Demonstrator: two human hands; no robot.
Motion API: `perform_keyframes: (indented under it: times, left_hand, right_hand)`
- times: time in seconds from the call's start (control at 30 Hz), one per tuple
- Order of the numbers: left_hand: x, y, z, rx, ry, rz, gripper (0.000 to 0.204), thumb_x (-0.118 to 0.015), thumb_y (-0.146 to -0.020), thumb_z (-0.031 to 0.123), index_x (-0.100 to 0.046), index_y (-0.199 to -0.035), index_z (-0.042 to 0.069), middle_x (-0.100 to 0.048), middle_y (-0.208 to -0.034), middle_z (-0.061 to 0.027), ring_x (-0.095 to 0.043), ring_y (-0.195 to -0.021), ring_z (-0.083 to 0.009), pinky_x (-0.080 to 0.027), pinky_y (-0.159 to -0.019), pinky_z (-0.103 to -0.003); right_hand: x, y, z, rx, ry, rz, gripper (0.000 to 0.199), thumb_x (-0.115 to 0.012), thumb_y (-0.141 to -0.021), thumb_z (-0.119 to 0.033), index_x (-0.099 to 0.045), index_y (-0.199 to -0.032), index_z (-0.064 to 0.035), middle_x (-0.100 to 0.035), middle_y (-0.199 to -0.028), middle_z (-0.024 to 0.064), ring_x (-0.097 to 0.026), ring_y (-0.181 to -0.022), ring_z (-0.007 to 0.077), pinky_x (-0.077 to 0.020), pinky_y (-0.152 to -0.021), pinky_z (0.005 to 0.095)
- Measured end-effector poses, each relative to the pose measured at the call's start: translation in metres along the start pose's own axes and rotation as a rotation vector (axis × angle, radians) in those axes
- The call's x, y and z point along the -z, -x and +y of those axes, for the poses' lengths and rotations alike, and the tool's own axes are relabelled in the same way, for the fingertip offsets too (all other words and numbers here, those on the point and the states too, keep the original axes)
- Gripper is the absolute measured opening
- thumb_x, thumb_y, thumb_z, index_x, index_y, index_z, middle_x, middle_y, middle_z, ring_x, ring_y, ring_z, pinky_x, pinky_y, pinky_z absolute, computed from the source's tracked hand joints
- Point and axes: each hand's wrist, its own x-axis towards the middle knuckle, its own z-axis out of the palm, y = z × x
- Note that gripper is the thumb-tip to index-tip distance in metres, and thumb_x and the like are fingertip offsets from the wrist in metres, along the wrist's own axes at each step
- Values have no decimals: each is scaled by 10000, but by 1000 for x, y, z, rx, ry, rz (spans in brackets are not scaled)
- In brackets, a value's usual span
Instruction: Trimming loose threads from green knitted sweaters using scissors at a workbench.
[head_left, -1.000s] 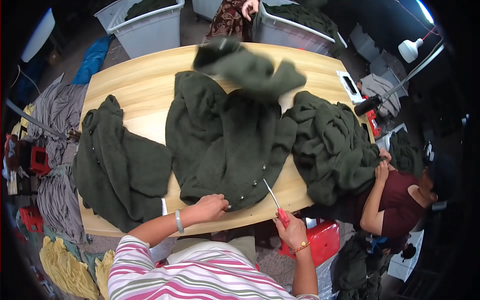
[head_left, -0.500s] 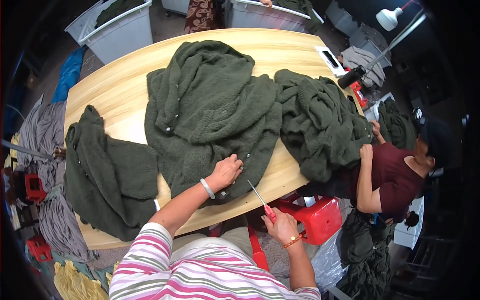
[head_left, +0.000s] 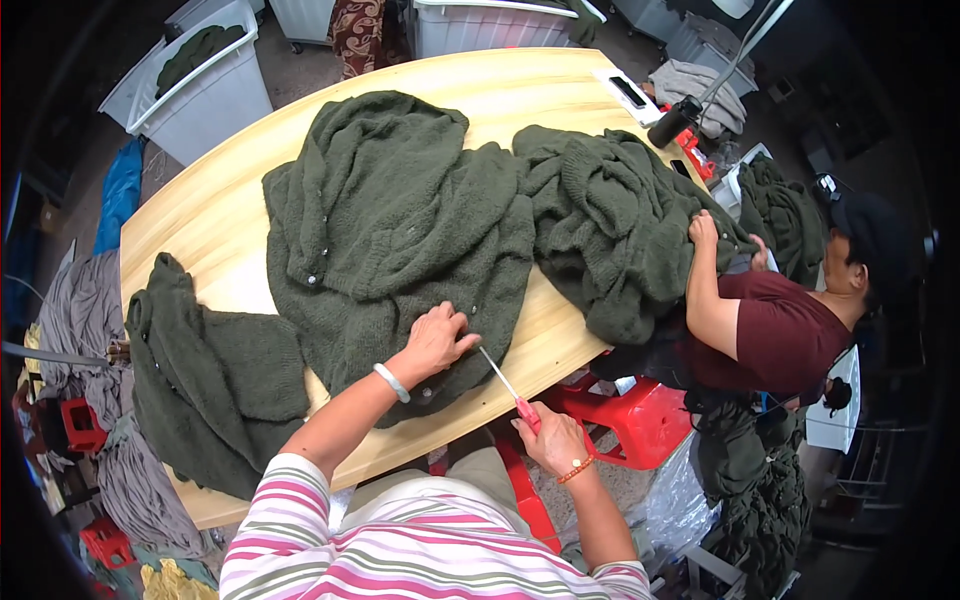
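Observation:
A dark green knitted cardigan (head_left: 390,215) with shiny buttons lies spread on the wooden table (head_left: 225,280) in front of me. Near its lower front edge, my left hand (head_left: 437,338) presses on the knit, its fingers bent and closed on the button band. My right hand (head_left: 555,440) is wrapped round the red handle of a thin-shafted tool (head_left: 500,375), which looks like a screwdriver or an awl. The shaft's tip points up and left, right at my left thumb, over the cardigan. Whether it touches the button there is too small to tell.
More dark green knitwear lies left (head_left: 215,370) and right (head_left: 610,220) on the table. At the right, a co-worker (head_left: 770,320) in a maroon shirt handles the right pile. A red stool (head_left: 645,425) stands by the near edge; white bins (head_left: 205,100) stand beyond the far edge.
My left hand's fingers have shifted a little on the cardigan, and the tool's tip has come up to the thumb. The co-worker's hands have moved on the right pile. The whole view has shifted slightly.

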Motion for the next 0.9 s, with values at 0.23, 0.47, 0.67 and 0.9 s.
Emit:
perform_keyframes:
  times: [0.23,0.47,0.67,0.9]
  left_hand:
    - [-46,-41,-21,55,-166,75,172,-662,-783,117,-574,-878,4,-555,-922,-200,-610,-845,-372,-520,-713,-473]
    - [-36,-47,-40,274,457,-55,127,-684,-763,87,-624,-809,-16,-657,-740,-155,-643,-696,-264,-505,-650,-352]
    - [-46,-23,-39,359,747,-24,107,-678,-822,86,-644,-872,-2,-659,-734,-102,-627,-659,-166,-495,-615,-324]
    - [-1,51,46,341,-55,207,180,-720,-777,123,-656,-919,32,-590,-912,-124,-585,-893,-313,-498,-766,-397]
  right_hand:
    - [24,-35,13,33,45,-49,270,-612,-872,-311,-609,-994,-70,-662,-812,238,-639,-800,446,-501,-741,548]
    - [46,-67,33,70,89,-163,312,-623,-862,-350,-631,-937,-48,-661,-807,244,-643,-815,437,-504,-747,536]
    - [48,-79,49,286,26,-265,292,-613,-876,-339,-626,-939,-55,-661,-783,246,-648,-774,435,-512,-719,526]
    - [64,-79,65,343,60,-244,261,-620,-877,-331,-601,-912,-73,-650,-727,217,-647,-738,424,-507,-660,529]
